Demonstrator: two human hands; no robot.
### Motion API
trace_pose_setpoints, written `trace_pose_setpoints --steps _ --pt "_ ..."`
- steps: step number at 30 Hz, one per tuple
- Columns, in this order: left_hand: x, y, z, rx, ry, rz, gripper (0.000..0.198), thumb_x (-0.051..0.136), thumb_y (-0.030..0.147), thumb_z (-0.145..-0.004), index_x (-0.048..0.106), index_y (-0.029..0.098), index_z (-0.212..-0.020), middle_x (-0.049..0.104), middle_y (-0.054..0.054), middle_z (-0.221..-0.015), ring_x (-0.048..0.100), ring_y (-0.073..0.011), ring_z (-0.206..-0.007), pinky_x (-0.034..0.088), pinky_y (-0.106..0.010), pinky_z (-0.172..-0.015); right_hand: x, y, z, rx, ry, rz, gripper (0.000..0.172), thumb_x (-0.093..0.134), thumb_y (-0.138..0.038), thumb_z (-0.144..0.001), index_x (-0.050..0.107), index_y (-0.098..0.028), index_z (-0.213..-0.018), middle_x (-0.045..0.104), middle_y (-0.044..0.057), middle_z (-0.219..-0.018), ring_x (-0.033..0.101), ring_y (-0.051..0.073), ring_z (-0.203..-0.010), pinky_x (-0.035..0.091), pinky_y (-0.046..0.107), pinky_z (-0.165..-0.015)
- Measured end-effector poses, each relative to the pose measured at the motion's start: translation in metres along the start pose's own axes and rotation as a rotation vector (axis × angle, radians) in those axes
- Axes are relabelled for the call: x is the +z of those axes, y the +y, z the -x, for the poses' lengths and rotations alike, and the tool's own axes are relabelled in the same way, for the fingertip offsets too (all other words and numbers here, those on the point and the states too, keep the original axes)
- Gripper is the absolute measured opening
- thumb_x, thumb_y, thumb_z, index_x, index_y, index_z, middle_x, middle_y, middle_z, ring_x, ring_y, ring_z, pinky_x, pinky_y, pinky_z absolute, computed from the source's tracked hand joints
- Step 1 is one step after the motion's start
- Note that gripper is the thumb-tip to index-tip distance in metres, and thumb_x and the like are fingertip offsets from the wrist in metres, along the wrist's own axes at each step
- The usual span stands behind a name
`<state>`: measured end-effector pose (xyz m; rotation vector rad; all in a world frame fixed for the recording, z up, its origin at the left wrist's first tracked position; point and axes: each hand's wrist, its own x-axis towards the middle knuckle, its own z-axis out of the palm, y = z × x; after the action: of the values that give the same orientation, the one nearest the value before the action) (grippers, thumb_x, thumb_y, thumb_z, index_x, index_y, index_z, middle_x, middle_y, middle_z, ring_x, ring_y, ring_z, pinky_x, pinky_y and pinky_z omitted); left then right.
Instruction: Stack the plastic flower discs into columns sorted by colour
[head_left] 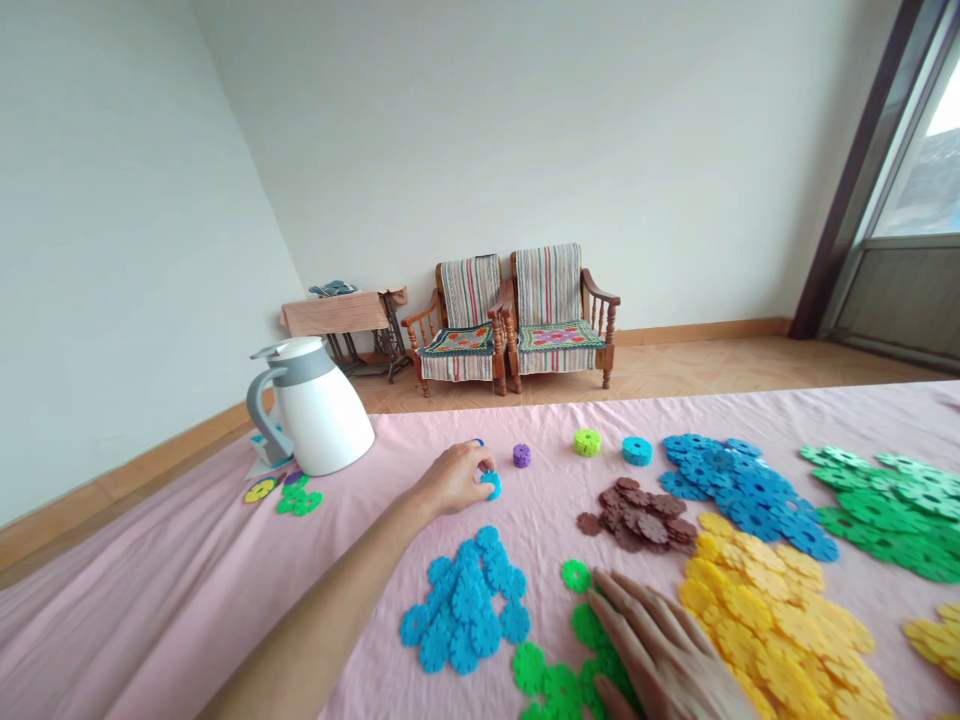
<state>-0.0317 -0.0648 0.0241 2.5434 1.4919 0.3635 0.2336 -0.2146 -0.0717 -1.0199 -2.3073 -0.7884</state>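
My left hand reaches forward over the pink cloth, fingers closed round a light blue snowflake disc stack. Just beyond it lie a purple stack, a lime stack and a teal stack. My right hand lies flat with fingers stretched out on a patch of green discs, beside the yellow pile. A light blue pile lies between my arms.
A white jug stands at the cloth's far left, with yellow and green discs near it. Brown, blue and green piles fill the right. Two wooden chairs and a small table stand by the wall.
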Motion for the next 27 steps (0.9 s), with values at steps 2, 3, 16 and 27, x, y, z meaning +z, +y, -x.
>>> trace_pose_setpoints --steps 2,3,16,27 --pt "0.001 -0.001 0.0 -0.002 -0.005 -0.006 0.016 0.064 0.015 -0.067 0.067 0.018 -0.082 0.06 0.0 -0.077 0.06 -0.0167 -0.073 0.043 -0.023 -0.065 0.001 0.0 0.002 0.011 -0.01 -0.015 0.044 0.056 -0.042 -0.083 0.063 -0.016 -0.117 0.069 0.007 -0.119 0.069 0.023 -0.097 0.055 0.034 -0.077" --pt "0.001 -0.001 0.0 -0.004 -0.011 -0.008 0.016 0.064 0.015 -0.067 0.067 0.018 -0.082 0.06 0.0 -0.077 0.06 -0.0168 -0.073 0.043 -0.024 -0.066 0.002 0.0 0.002 0.016 -0.016 -0.022 0.044 0.056 -0.042 -0.083 0.062 -0.016 -0.119 0.068 0.007 -0.12 0.068 0.023 -0.098 0.054 0.034 -0.078" --pt "-0.015 0.014 0.039 0.101 -0.176 0.12 0.019 0.061 0.015 -0.07 0.066 0.018 -0.088 0.062 -0.002 -0.087 0.058 -0.0153 -0.074 0.044 -0.023 -0.067 -0.001 0.0 -0.002 0.02 0.014 -0.004 0.042 0.056 -0.04 -0.081 0.065 -0.016 -0.114 0.071 0.007 -0.115 0.069 0.023 -0.095 0.055 0.033 -0.075" --pt "-0.003 0.017 0.049 0.114 -0.218 0.099 0.023 0.06 0.014 -0.065 0.064 0.019 -0.087 0.057 -0.002 -0.086 0.057 -0.0181 -0.079 0.042 -0.024 -0.067 0.0 -0.001 0.0 0.004 -0.027 0.024 0.043 0.053 -0.041 -0.083 0.064 -0.016 -0.117 0.069 0.007 -0.118 0.069 0.023 -0.097 0.057 0.033 -0.075"
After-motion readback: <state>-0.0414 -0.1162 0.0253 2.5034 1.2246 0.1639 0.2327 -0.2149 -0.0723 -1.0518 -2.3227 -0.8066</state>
